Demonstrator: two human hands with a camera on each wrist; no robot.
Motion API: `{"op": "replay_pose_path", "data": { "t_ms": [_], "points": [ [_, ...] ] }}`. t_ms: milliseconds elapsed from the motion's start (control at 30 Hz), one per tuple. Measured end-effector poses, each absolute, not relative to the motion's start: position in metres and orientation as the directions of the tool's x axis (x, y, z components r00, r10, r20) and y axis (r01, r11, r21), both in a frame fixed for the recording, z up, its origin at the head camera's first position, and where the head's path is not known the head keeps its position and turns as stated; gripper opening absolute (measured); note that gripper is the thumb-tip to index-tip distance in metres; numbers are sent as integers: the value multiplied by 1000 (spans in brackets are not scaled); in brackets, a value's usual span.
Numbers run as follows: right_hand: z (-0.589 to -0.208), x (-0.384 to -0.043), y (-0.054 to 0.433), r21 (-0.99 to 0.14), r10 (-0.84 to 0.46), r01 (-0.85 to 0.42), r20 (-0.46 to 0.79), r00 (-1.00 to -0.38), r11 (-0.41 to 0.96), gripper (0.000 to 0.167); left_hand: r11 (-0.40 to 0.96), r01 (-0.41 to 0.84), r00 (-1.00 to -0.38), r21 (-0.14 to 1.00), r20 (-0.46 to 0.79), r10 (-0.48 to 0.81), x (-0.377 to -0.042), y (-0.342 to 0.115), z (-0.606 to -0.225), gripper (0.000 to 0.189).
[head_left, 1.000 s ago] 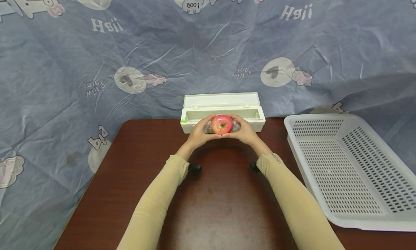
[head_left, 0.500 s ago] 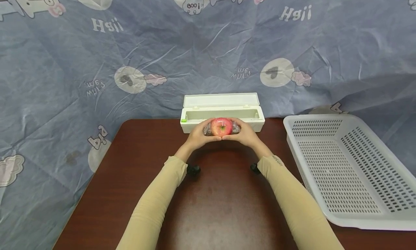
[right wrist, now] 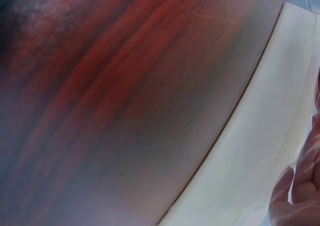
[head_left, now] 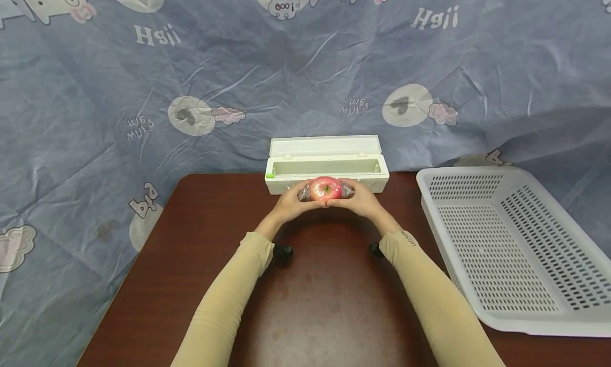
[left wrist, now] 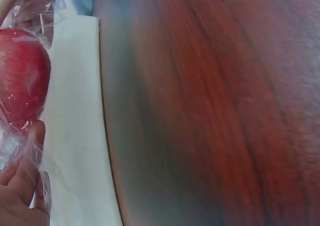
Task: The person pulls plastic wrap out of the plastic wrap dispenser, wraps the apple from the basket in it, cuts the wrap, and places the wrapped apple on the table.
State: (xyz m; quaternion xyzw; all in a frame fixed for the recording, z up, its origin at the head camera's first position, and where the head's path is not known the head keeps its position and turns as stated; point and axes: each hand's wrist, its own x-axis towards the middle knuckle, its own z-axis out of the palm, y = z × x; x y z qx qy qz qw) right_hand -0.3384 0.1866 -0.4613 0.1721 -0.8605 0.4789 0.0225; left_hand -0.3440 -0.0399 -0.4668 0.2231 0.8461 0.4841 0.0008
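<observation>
A red apple [head_left: 326, 190] in clear plastic wrap is held between both hands, just in front of a long white box. The left hand [head_left: 292, 201] grips the gathered wrap [head_left: 304, 192] on the apple's left side. On the other side, the right hand [head_left: 361, 200] grips the bunched film on the right. Both thumbs meet below the apple, close to the stem side facing the camera. In the left wrist view the apple [left wrist: 22, 78] shows glossy under the film, with fingers [left wrist: 35, 141] against the crinkled wrap. Only some fingers [right wrist: 305, 181] show in the right wrist view.
The white box [head_left: 329, 168], its lid [head_left: 324, 145] raised, stands at the back edge of the brown table [head_left: 305, 303]. A white perforated basket [head_left: 431, 197] sits on the right. A patterned grey-blue cloth [head_left: 286, 80] hangs behind.
Both hands have lowered slightly toward the person with the apple between them. Bits of clear film now show above the fingers. The box and basket stay put.
</observation>
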Motion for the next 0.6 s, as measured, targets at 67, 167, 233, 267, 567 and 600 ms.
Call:
{"op": "replay_pose_path", "data": {
  "t_ms": [67,167,233,267,567,600],
  "points": [
    [-462,-338,187,-816,-279,-320,204,-938,481,64,429,382,-896,819,215,389,-344,-40,-468,65],
    [-462,-338,187,-820,-279,-318,202,-939,477,60,418,398,-888,816,229,398,-344,-40,-467,60],
    [-461,-337,186,-824,-274,-311,198,-941,474,57,402,413,-880,817,245,406,-344,-40,-467,57],
    [-461,-337,186,-825,-269,-304,193,-944,476,56,396,416,-879,819,249,407,-344,-40,-466,55],
    [-458,-336,186,-814,-239,-269,165,-957,516,58,379,391,-883,839,227,411,-345,-40,-465,46],
    [-458,-335,186,-814,-238,-271,169,-957,514,58,385,387,-886,838,223,406,-345,-40,-465,47]
  ]
}}
